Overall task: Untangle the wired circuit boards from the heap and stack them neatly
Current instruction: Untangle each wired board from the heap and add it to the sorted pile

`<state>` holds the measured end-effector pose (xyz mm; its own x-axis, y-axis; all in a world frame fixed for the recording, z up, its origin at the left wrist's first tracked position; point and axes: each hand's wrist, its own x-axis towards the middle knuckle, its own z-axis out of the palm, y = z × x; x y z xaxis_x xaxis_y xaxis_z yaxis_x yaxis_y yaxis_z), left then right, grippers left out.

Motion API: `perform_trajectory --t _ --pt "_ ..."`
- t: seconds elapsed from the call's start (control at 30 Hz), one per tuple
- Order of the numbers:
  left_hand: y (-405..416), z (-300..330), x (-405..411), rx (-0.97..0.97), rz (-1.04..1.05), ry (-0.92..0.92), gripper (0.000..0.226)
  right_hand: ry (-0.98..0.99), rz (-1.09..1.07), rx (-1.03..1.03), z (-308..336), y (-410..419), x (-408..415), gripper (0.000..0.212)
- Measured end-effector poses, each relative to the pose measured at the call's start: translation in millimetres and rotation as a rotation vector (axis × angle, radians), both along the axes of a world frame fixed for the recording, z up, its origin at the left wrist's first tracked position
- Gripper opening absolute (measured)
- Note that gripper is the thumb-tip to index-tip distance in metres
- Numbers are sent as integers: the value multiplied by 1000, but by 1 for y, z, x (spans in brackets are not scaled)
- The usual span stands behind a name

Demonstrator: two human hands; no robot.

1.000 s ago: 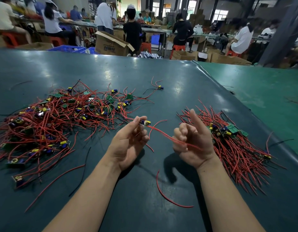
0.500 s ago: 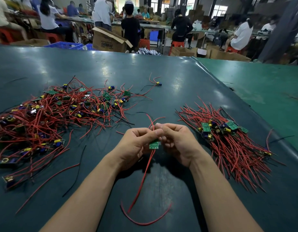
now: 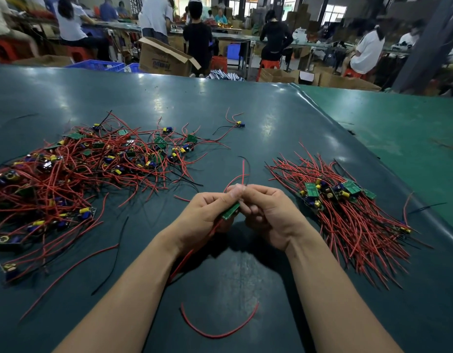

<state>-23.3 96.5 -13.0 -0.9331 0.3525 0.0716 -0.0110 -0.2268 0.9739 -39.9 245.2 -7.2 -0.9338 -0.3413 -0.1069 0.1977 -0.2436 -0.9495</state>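
Note:
A small green circuit board (image 3: 230, 211) sits between my hands at the table's middle, tilted. My left hand (image 3: 207, 217) grips its lower end; my right hand (image 3: 266, 215) pinches its upper end and the red wires (image 3: 242, 174) rising from it. More red wire trails down under my left wrist. A tangled heap of wired boards (image 3: 75, 174) with red and black leads spreads over the left of the dark table (image 3: 245, 110). On the right lies a tidier stack of boards (image 3: 347, 210), wires fanned toward me.
One stray wired board (image 3: 239, 123) lies alone beyond the heap. A loose red wire (image 3: 217, 327) curves on the table between my forearms. A green mat (image 3: 398, 138) adjoins on the right. Cardboard boxes, blue crates and several seated and standing people fill the background.
My hands, apart a second ago with a wire stretched between them, have come together on the board. The board has tilted slightly since half a second ago.

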Motion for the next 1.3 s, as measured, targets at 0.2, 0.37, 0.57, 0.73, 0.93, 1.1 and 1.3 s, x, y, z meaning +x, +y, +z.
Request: perform_trajectory --t 0.2,0.37,0.57,0.73,0.93,1.1,1.3 --pt "0 -3 -2 -14 27 -23 32 54 -266 45 1 -5 -2 13" --pt "1 -1 -1 -44 38 -37 32 187 -447 112 -1 -8 -1 6" --pt "1 0 1 -55 -1 -42 32 164 -594 57 -3 -9 -7 6" --pt "-2 0 2 -110 -49 -18 32 107 -703 -30 -4 -3 -12 4" --pt "-3 0 3 -135 -95 10 32 111 -712 -120 -1 -3 -14 13" --pt "-4 0 4 -149 -113 19 31 194 -689 -122 -2 0 -14 17" --pt "-3 -2 3 -111 -139 29 32 284 -675 -32 -5 2 -14 22"
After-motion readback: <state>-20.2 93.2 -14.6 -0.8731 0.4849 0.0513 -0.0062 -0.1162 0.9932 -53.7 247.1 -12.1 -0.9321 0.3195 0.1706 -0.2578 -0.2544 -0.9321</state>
